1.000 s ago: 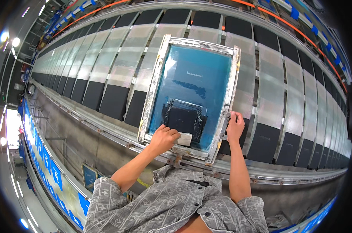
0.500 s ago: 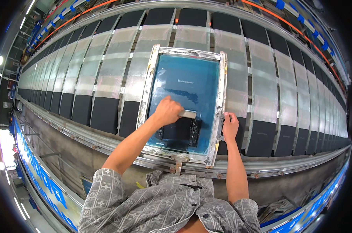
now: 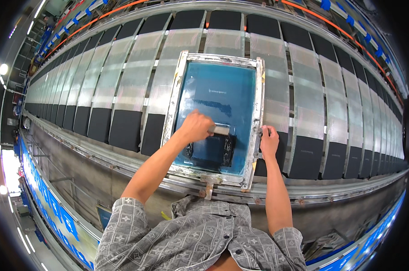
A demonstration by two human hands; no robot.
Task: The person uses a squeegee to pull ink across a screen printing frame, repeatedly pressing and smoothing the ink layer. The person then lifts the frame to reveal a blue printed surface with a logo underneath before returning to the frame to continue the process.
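A screen-printing frame (image 3: pixel 259 104) with whitish, ink-stained bars lies across the pallets in front of me, slightly tilted. Its blue mesh (image 3: pixel 200 79) carries a small pale print near the far end, a dark ink smear (image 3: pixel 212 106) in the middle and black ink patches nearer me. My left hand (image 3: pixel 196 126) is closed round a squeegee over the mesh. The pale end of the squeegee (image 3: pixel 221 130) sticks out to the right of my fist; the rest is hidden. My right hand (image 3: pixel 269 143) pinches at the frame's right bar, fingers bent; its grip is partly hidden.
A long row of pallets (image 3: pixel 303 86) runs left to right, with black fabric pieces (image 3: pixel 125 129) on their near and far ends. A metal rail (image 3: pixel 285 194) runs along the near side, and a metal bracket (image 3: pixel 209 187) joins the frame's near edge. An orange line (image 3: pixel 322 16) passes behind.
The view has shifted slightly. Both hands keep nearly the same places on the squeegee and at the frame's right bar.
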